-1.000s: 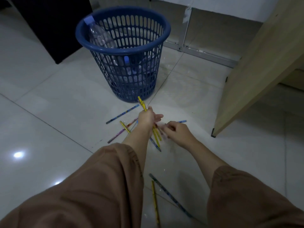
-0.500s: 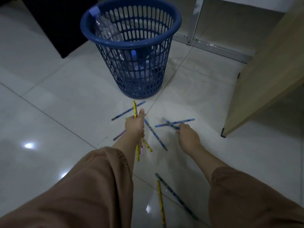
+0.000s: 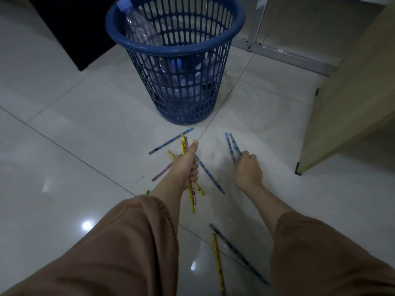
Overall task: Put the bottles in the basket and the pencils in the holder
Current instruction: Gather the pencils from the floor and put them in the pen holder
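Note:
A blue slotted basket (image 3: 175, 48) stands on the tiled floor with several clear plastic bottles (image 3: 139, 28) inside. My left hand (image 3: 184, 165) is shut on a bunch of yellow and pink pencils (image 3: 191, 197), thumb up. To the right, my right hand (image 3: 248, 169) is shut on two blue pencils (image 3: 232, 145) that point away from me. Loose pencils lie on the floor: a blue one (image 3: 171, 141) near the basket, a blue one (image 3: 210, 175) between my hands, a pink one (image 3: 161, 173), and a yellow (image 3: 218, 263) and a dark one (image 3: 237, 253) near me. No holder is in view.
A light wooden furniture panel (image 3: 352, 92) stands at the right, its corner at the floor. A black panel (image 3: 70, 28) is at the upper left. A metal frame (image 3: 277, 52) runs along the wall behind the basket. My brown sleeves fill the bottom.
My right hand has picked the two blue pencils off the floor and closed on them. My left hand still holds its bunch. The view moved closer to the basket.

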A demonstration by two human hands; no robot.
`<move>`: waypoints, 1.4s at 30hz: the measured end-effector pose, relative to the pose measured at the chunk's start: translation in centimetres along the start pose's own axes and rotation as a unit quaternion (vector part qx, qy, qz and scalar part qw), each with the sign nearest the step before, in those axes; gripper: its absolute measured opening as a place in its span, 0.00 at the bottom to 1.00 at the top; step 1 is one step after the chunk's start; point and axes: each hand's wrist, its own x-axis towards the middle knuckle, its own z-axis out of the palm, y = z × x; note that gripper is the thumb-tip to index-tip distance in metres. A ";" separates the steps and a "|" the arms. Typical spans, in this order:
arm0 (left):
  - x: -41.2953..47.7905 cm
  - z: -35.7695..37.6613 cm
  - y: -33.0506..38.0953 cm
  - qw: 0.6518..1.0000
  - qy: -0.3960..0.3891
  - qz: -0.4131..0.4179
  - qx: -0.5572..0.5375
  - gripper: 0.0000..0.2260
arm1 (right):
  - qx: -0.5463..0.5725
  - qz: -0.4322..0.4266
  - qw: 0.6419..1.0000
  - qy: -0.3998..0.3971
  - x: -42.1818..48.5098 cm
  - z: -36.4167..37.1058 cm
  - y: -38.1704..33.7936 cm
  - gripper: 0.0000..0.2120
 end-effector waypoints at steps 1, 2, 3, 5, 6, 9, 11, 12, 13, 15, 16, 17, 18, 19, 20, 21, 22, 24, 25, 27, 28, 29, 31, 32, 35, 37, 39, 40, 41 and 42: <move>0.0 0.2 -0.1 1.000 -0.012 -0.004 0.003 0.23 | 0.038 0.019 0.999 -0.010 -0.2 0.0 -0.6 0.13; 0.0 0.4 -0.2 1.000 -0.020 -0.005 0.007 0.23 | 0.067 0.020 0.997 -0.019 -0.4 -0.1 -1.4 0.13; -0.1 0.6 -0.3 1.000 -0.025 -0.005 0.011 0.24 | 0.084 0.015 0.996 -0.023 -0.6 -0.1 -1.9 0.14; -0.1 1.1 -0.5 1.000 -0.025 -0.003 0.014 0.22 | 0.096 0.008 0.995 -0.010 -1.2 0.1 -2.6 0.14; 0.0 1.3 -0.7 1.000 -0.021 -0.003 0.016 0.22 | 0.097 0.004 0.995 -0.002 -1.6 0.2 -2.9 0.15; 0.3 1.2 -1.6 0.999 0.006 -0.017 0.034 0.23 | 0.144 0.018 0.989 -0.026 -2.2 0.6 -3.6 0.18; 0.5 0.7 -2.2 0.998 0.019 -0.021 0.048 0.24 | 0.245 0.051 0.965 -0.075 -2.2 0.6 -4.2 0.23; 0.5 0.4 -2.4 0.998 0.017 -0.019 0.056 0.24 | 0.304 0.071 0.944 -0.104 -2.4 0.5 -4.7 0.25; 0.5 0.1 -2.5 0.998 0.008 -0.018 0.061 0.26 | 0.349 0.083 0.924 -0.129 -2.7 0.4 -5.1 0.26; 0.5 -0.3 -2.6 0.998 -0.026 -0.021 0.058 0.29 | 0.370 0.057 0.915 -0.152 -3.2 0.5 -6.0 0.26; 0.6 -0.4 -2.5 0.997 -0.047 -0.022 0.051 0.30 | 0.364 0.038 0.917 -0.160 -3.4 0.5 -6.3 0.25; 0.6 -0.4 -2.5 0.997 -0.065 -0.023 0.044 0.29 | 0.362 0.022 0.917 -0.167 -3.7 0.5 -6.7 0.23; 0.7 -0.3 -2.4 0.996 -0.076 -0.023 0.040 0.27 | 0.366 0.013 0.914 -0.173 -4.0 0.5 -7.0 0.22; 0.8 -0.2 -2.4 0.996 -0.076 -0.019 0.037 0.26 | 0.380 0.012 0.909 -0.171 -4.1 0.5 -7.3 0.21; 0.9 -0.1 -2.3 0.997 -0.065 -0.011 0.033 0.25 | 0.396 0.018 0.903 -0.166 -4.1 0.4 -7.6 0.20; 1.1 -0.2 -2.3 0.998 -0.048 0.002 0.028 0.23 | 0.416 0.027 0.894 -0.162 -3.9 0.3 -7.7 0.21; 1.4 -0.3 -2.2 0.999 -0.029 0.015 0.024 0.22 | 0.441 0.035 0.881 -0.167 -3.8 0.1 -7.8 0.21; 1.8 -0.9 -2.0 0.999 0.008 0.033 0.022 0.20 | 0.472 0.034 0.859 -0.195 -3.5 -0.3 -7.7 0.22; 2.0 -1.4 -2.0 0.998 0.035 0.038 0.021 0.19 | 0.467 0.027 0.861 -0.199 -3.5 -0.4 -7.7 0.23; 2.1 -2.5 -2.0 0.992 0.110 0.054 0.013 0.21 | 0.406 -0.020 0.901 -0.150 -3.8 -0.1 -7.5 0.21; 2.2 -3.2 -2.0 0.986 0.149 0.070 0.010 0.22 | 0.348 -0.064 0.928 -0.114 -4.2 0.3 -7.4 0.18; 2.2 -4.0 -2.1 0.978 0.186 0.090 0.015 0.24 | 0.279 -0.120 0.949 -0.089 -4.8 0.9 -7.2 0.14; 1.9 -5.7 -2.3 0.955 0.261 0.130 0.050 0.26 | 0.165 -0.228 0.954 -0.103 -6.8 2.6 -6.9 0.07; 1.7 -6.7 -2.3 0.942 0.294 0.146 0.071 0.25 | 0.132 -0.273 0.944 -0.129 -8.2 3.5 -6.8 0.09; 0.9 -9.5 -2.2 0.910 0.351 0.183 0.120 0.23 | 0.038 -0.414 0.898 -0.145 -12.3 6.5 -6.7 0.27; 0.3 -10.9 -2.2 0.898 0.371 0.195 0.136 0.23 | -0.052 -0.480 0.863 -0.145 -14.1 8.2 -6.6 0.34; -0.3 -11.9 -2.3 0.888 0.383 0.205 0.155 0.24 | -0.132 -0.507 0.839 -0.150 -14.7 9.3 -6.9 0.31; -0.5 -12.2 -2.4 0.886 0.383 0.205 0.159 0.24 | -0.139 -0.506 0.838 -0.152 -14.6 9.5 -7.2 0.27; -0.8 -12.6 -2.4 0.887 0.382 0.204 0.158 0.24 | -0.133 -0.502 0.840 -0.157 -14.4 9.5 -7.4 0.23; -1.1 -12.9 -2.4 0.890 0.380 0.201 0.153 0.24 | -0.125 -0.498 0.843 -0.161 -14.3 9.6 -7.6 0.19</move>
